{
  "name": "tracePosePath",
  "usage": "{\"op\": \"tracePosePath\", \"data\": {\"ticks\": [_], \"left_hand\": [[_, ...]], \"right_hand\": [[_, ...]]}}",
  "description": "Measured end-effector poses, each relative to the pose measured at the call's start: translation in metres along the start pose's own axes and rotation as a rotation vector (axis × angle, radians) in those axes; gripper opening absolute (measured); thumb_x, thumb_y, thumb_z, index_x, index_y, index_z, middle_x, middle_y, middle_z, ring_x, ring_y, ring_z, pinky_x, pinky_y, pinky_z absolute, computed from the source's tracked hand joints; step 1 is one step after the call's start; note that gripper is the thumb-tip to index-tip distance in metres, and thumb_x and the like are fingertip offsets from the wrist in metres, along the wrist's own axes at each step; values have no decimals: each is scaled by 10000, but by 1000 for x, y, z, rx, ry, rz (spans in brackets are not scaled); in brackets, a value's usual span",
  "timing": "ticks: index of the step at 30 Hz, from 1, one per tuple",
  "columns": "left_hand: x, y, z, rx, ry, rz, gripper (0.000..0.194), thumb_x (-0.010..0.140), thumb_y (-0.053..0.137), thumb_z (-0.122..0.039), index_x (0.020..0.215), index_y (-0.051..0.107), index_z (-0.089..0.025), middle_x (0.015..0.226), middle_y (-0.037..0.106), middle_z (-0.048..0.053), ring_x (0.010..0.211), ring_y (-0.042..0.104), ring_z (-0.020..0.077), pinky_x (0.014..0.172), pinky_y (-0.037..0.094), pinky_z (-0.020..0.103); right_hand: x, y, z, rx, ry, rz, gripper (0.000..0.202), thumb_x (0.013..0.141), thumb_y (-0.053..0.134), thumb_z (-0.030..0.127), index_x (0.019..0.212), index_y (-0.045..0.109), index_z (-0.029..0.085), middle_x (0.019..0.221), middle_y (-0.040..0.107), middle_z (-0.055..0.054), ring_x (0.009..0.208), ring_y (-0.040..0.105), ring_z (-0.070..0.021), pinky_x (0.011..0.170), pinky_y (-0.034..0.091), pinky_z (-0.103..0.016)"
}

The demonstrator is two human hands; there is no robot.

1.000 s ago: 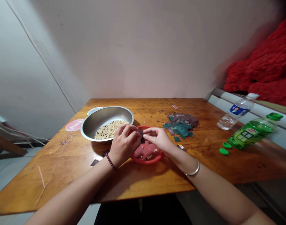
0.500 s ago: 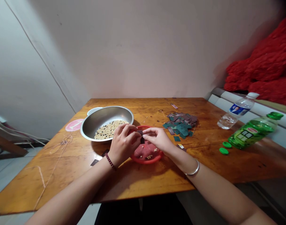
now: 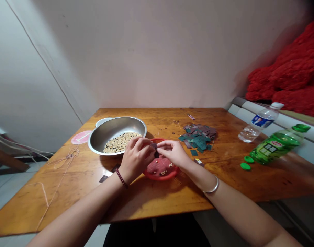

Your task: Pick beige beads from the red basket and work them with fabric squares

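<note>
My left hand (image 3: 136,156) and my right hand (image 3: 174,153) meet above a red plastic basket (image 3: 159,177). Between their fingertips is a small dark square piece (image 3: 155,150), pinched from both sides; its material is hard to make out. A reddish mesh lining and several pale beads (image 3: 163,173) lie in the basket, with a few dark ones among them. Left of the basket, a steel bowl (image 3: 102,137) tilts toward me and holds many cream and black beads (image 3: 118,142), close to my left knuckles.
A pile of dark green and brown squares (image 3: 198,136) lies right of the basket. Farther right are a water bottle (image 3: 261,121), a green drink bottle (image 3: 278,145) and green caps (image 3: 245,166). Loose string (image 3: 66,161) and a pink disc (image 3: 81,137) lie at left.
Almost nothing differs. Both hands keep their place over the basket with the dark square between the fingertips; the view has shifted very slightly.
</note>
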State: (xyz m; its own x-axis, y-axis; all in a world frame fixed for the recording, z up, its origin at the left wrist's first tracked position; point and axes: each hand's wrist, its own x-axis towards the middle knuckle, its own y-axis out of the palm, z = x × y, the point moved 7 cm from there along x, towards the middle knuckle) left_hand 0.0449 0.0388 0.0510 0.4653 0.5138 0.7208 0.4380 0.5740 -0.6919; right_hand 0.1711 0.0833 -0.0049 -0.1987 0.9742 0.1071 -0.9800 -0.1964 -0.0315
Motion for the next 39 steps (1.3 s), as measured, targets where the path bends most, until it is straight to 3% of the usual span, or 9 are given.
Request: {"op": "tracePosePath", "data": {"ticks": [8, 14, 19, 34, 39], "left_hand": [[0, 2, -2, -34, -3, -2, 39, 795, 593, -241, 785, 621, -215, 982, 605, 20, 985, 478, 189, 930, 401, 368], [-1, 2, 5, -33, -92, -8, 62, 807, 583, -259, 793, 628, -218, 985, 602, 25, 985, 477, 204, 935, 380, 406], [0, 3, 0, -84, -24, 21, 63, 807, 580, -250, 772, 617, -211, 979, 597, 24, 976, 482, 194, 914, 397, 376], [0, 1, 8, -183, -180, 19, 54, 799, 597, -257, 782, 629, -217, 986, 579, 28, 995, 451, 201, 923, 389, 391], [1, 2, 6, -229, -139, 39, 38, 789, 607, -242, 791, 636, -218, 992, 578, 33, 991, 455, 201, 908, 406, 390]], "right_hand": [[0, 0, 0, 4, 17, 1, 242, 638, 682, 275, 825, 679, 121, 790, 707, -81, 639, 643, -150, 643, 525, -295], [0, -2, 0, -16, 18, -6, 249, 634, 686, 274, 826, 680, 115, 814, 708, -95, 691, 654, -169, 678, 524, -308], [-1, 0, 1, -5, 7, 14, 265, 647, 682, 302, 844, 686, 126, 814, 711, -88, 675, 655, -170, 656, 527, -310], [-3, -2, 6, 13, -1, -2, 261, 645, 689, 291, 840, 680, 118, 853, 710, -107, 731, 664, -189, 707, 531, -332], [-1, 0, 2, 48, 15, 12, 282, 628, 713, 326, 833, 681, 136, 832, 711, -90, 706, 665, -186, 683, 537, -329]]}}
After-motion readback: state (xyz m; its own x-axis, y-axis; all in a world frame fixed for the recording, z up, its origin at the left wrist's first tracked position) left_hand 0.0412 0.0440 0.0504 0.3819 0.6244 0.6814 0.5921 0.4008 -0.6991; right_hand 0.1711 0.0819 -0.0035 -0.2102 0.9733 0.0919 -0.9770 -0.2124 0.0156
